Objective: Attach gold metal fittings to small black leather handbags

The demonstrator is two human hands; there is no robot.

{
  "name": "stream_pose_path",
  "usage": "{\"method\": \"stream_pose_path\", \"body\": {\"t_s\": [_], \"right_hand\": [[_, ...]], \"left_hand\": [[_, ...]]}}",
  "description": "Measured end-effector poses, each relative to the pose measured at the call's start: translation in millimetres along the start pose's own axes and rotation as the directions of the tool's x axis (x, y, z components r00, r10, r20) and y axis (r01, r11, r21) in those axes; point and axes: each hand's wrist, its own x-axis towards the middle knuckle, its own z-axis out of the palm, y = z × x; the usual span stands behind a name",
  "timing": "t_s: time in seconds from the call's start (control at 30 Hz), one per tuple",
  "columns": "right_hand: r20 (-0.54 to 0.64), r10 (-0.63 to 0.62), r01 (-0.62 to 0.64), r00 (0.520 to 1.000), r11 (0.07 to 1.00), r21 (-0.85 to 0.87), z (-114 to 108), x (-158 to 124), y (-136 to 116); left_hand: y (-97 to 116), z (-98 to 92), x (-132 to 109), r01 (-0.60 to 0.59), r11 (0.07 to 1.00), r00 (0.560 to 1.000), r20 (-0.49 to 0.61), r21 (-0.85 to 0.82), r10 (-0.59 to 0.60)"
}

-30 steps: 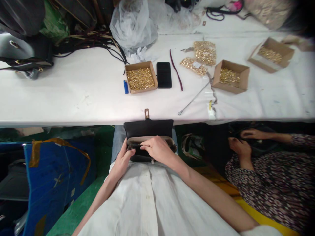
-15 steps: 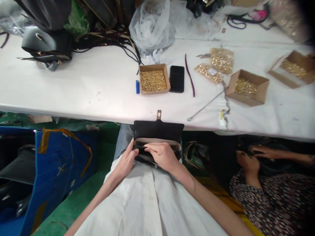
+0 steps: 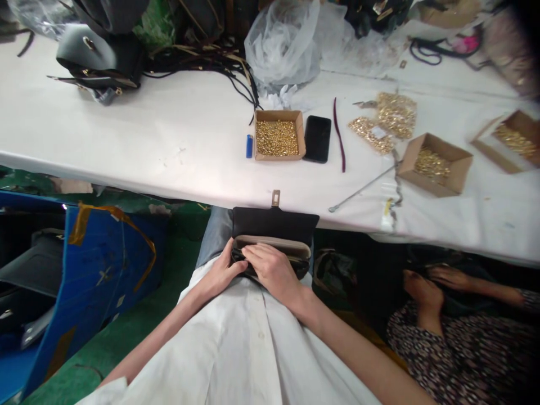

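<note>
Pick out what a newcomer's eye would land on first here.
Probably the gold-coloured pieces in the cardboard box between a blue lighter and a black phone on the white table. Next, the open black bag just below the picture's centre, the left hand at its left end and the right hand at its opening. The blue container at lower left also stands out.

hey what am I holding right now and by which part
A black bag: left hand grips its left end; right hand is at the open mouth, its exact grip hidden.
</note>
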Motion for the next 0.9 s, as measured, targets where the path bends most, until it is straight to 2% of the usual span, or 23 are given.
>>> {"method": "stream_pose_path", "body": {"t_s": [0.1,0.2,0.3,0.4,0.5,0.6,0.73,0.83,0.9], "right_hand": [[-0.001,0.063,-0.063,0.998,0.992,0.107,2.2,2.0,2.2],[-0.016,0.15,-0.142,0.989,0.964,0.226,4.0,4.6,6.4],[-0.007,0.148,-0.141,0.989,0.952,0.272,6.4,9.4,9.9],[0.002,0.079,-0.077,0.997,0.972,0.224,8.4,14.9,10.9],[0.041,-0.036,0.033,0.998,0.997,0.069,8.8,17.5,6.9],[0.095,-0.085,0.089,0.992,0.995,-0.046,9.9,16.3,0.9],[0.074,-0.021,0.02,0.997,1.0,0.01,15.5,13.5,0.7],[0.042,0.056,-0.062,0.998,0.987,0.146,18.7,14.4,5.4],[0.048,0.049,-0.055,0.998,0.988,0.141,18.2,17.0,6.9]], "left_hand": [[-2.8,-0.8,0.5,0.018,1.0,1.0,-0.014,0.005,-0.018],[-1.2,-2.3,-0.8,-0.036,0.999,0.999,0.01,-0.032,0.036],[0.6,-4.3,-3.1,-0.064,0.997,0.998,0.022,-0.053,0.065],[-0.4,-5.6,-5.4,-0.024,0.998,0.999,0.038,-0.055,0.026],[-4.0,-5.5,-6.4,0.013,0.999,0.999,0.052,-0.039,-0.011],[-10.5,-4.2,-6.4,0.057,0.998,0.998,0.018,0.002,-0.057],[-19.2,-3.3,-7.2,0.103,0.994,0.994,-0.033,0.032,-0.102],[-21.9,-4.3,-7.8,0.089,0.994,0.995,-0.039,0.056,-0.087],[-21.4,-5.6,-7.1,0.064,0.995,0.998,-0.019,0.071,-0.063]]}}
